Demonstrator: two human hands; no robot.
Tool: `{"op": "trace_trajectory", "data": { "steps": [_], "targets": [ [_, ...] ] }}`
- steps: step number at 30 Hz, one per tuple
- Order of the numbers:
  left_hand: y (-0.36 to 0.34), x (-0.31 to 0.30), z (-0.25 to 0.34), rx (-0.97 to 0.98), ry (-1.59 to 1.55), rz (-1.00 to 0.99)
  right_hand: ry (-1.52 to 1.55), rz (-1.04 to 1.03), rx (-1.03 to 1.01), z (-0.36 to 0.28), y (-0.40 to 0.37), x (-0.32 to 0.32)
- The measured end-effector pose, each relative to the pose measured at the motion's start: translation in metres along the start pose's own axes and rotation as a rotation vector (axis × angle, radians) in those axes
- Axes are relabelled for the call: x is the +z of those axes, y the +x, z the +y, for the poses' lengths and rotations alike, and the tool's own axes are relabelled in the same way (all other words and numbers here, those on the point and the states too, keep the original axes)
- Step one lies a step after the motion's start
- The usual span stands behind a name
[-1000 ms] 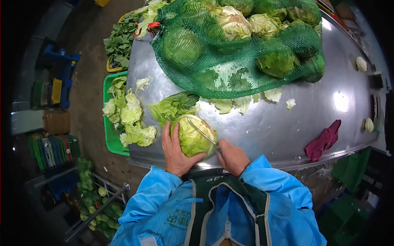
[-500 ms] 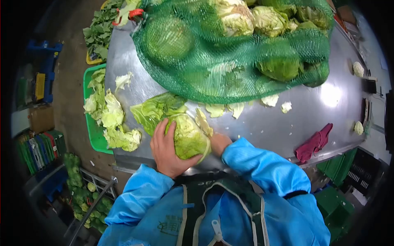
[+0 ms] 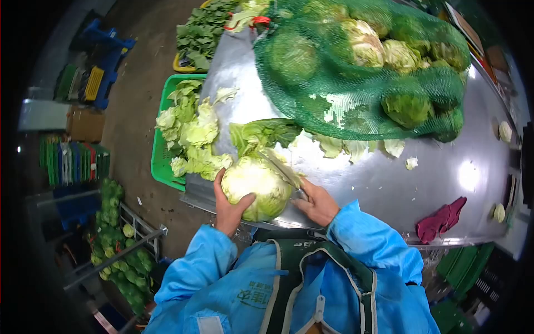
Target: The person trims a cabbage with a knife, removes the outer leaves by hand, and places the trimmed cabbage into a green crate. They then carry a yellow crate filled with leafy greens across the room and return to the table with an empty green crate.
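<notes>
A pale green cabbage [image 3: 257,186] sits at the near edge of the metal table. My left hand [image 3: 229,210] grips its left side, thumb across the front and fingers around the far side. My right hand [image 3: 319,205] is closed around the handle of a knife [image 3: 285,171], whose blade lies along the cabbage's upper right side. Just beyond the cabbage rests a loose green outer leaf [image 3: 261,133]. Further back, a green mesh bag [image 3: 345,125] holds several cabbages.
At the table's left stands a green crate [image 3: 161,158] heaped with cabbage leaves [image 3: 200,128]. A maroon cloth [image 3: 441,220] lies near the front right edge of the metal table [image 3: 367,189]. Leaf scraps [image 3: 394,147] are scattered below the bag. Bagged cabbages [image 3: 119,261] stand at lower left.
The cabbage has turned, showing a paler face, and the outer leaf now lies apart behind it. My left hand has moved to its left side. The knife is now plainly visible. The view has shifted left.
</notes>
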State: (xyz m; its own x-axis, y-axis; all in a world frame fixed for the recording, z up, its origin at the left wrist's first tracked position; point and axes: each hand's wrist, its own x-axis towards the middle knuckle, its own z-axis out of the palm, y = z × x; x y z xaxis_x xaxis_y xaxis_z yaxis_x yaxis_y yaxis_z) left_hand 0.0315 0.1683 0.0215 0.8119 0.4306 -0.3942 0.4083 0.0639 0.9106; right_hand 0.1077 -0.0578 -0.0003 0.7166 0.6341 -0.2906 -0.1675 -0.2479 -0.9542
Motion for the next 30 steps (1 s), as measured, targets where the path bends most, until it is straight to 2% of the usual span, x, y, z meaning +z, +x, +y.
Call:
{"op": "trace_trajectory", "data": {
  "steps": [1,2,3,4,5,7,8,9,10,13,15,16,17,18,19,22,28,29,30],
  "targets": [
    [0.001,0.003,-0.002,0.013,-0.011,0.016,0.012,0.011,0.065,-0.010,-0.002,0.001],
    [0.002,0.004,-0.006,0.034,-0.102,0.013,0.048,0.094,0.249,-0.006,-0.003,-0.011],
    [0.001,0.007,-0.011,0.049,-0.199,0.011,0.099,0.188,0.428,-0.001,-0.004,-0.024],
    [-0.004,0.012,-0.005,0.044,-0.186,0.017,0.210,0.371,0.612,0.009,-0.005,-0.043],
    [-0.004,0.012,-0.010,0.057,-0.209,0.023,0.205,0.538,0.551,0.035,-0.010,-0.056],
    [-0.007,0.009,-0.025,0.312,0.167,-0.073,-0.120,0.452,0.405,0.039,-0.032,-0.067],
    [-0.008,0.012,-0.021,0.340,0.200,-0.101,-0.201,0.350,0.378,0.018,-0.035,-0.061],
    [-0.008,0.014,-0.018,0.337,0.194,-0.113,-0.279,0.248,0.350,-0.002,-0.033,-0.051],
    [-0.007,0.015,-0.013,0.346,0.219,-0.131,-0.252,0.195,0.242,-0.004,-0.029,-0.037],
    [0.003,0.009,-0.021,0.365,0.264,-0.127,-0.174,0.089,0.143,0.003,-0.003,-0.003],
    [0.007,0.000,-0.027,0.354,0.412,-0.075,-0.316,0.082,-0.135,0.027,0.009,0.013],
    [0.006,0.000,-0.024,0.354,0.418,-0.072,-0.332,0.065,-0.116,0.021,0.012,0.015],
    [0.003,0.003,-0.020,0.278,0.290,-0.088,-0.325,0.064,-0.113,0.016,0.012,0.017],
    [0.000,0.007,-0.016,0.198,0.160,-0.106,-0.436,0.053,-0.090,0.010,0.010,0.017],
    [-0.003,0.010,-0.012,0.190,0.164,-0.113,-0.549,0.041,-0.064,0.003,0.009,0.017],
    [-0.001,0.018,-0.010,0.103,-0.010,-0.102,-0.561,0.082,-0.031,0.001,0.011,0.021],
    [0.015,0.018,-0.020,0.138,0.209,-0.077,-0.523,0.143,0.084,-0.002,0.033,0.017],
    [0.014,0.019,-0.015,0.192,0.321,-0.072,-0.524,0.143,0.086,-0.001,0.043,0.013],
    [0.013,0.020,-0.011,0.251,0.434,-0.064,-0.535,0.145,0.240,0.000,0.058,0.008]
  ]
}}
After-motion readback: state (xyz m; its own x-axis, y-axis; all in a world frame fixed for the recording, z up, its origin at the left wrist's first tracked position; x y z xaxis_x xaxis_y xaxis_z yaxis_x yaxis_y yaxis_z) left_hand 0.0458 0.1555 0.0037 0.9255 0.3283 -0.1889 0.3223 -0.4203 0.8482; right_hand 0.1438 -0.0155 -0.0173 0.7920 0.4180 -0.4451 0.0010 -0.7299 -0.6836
